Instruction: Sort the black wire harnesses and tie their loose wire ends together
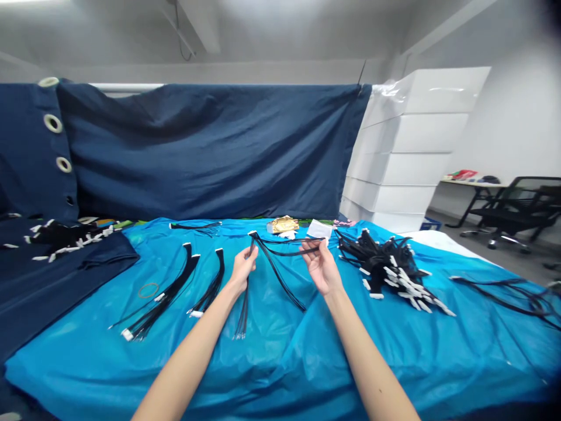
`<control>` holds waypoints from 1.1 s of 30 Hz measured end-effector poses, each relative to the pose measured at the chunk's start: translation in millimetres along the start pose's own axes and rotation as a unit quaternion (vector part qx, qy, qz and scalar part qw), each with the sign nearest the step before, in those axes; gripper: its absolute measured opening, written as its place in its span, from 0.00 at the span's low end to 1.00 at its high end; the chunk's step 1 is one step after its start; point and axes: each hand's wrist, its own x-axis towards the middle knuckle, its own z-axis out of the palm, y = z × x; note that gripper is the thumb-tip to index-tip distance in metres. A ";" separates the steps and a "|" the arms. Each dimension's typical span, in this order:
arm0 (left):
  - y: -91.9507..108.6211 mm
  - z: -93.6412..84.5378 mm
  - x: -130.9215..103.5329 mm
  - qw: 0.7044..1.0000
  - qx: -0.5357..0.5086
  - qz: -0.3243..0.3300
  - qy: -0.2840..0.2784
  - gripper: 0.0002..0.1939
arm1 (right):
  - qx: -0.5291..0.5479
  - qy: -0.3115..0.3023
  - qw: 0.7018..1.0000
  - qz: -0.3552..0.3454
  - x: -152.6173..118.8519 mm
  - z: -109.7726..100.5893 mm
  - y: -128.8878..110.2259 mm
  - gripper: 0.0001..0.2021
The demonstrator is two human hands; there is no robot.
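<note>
A worktop [315,356] is carrying a black cable pile [385,263] on the right. Between the hands, a black wire harness [280,245] is hanging above it. The left hand [243,268] is pinching its bundled strands; the right hand [323,270] is holding its connector end between curled fingers.

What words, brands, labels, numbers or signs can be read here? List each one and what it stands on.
No text can be read.
Gold-coloured packet: too small and blurred to tell.
White paper: no legible marks.
White boxes: none legible.
Held wire harness: connectors too small to read.
</note>
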 end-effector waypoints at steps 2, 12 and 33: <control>3.8 2.1 -1.5 0.997 -0.048 -0.044 -0.043 0.18 | 0.032 0.003 0.999 0.020 -1.6 2.8 0.2 0.13; 33.5 7.0 -22.3 0.975 -0.090 -0.063 -0.193 0.11 | 0.153 0.068 0.985 0.029 -2.6 7.5 -16.4 0.11; -6.8 2.6 -16.3 0.909 -0.128 -0.314 -0.243 0.15 | 0.091 0.180 0.979 -0.019 21.7 -28.9 -7.1 0.08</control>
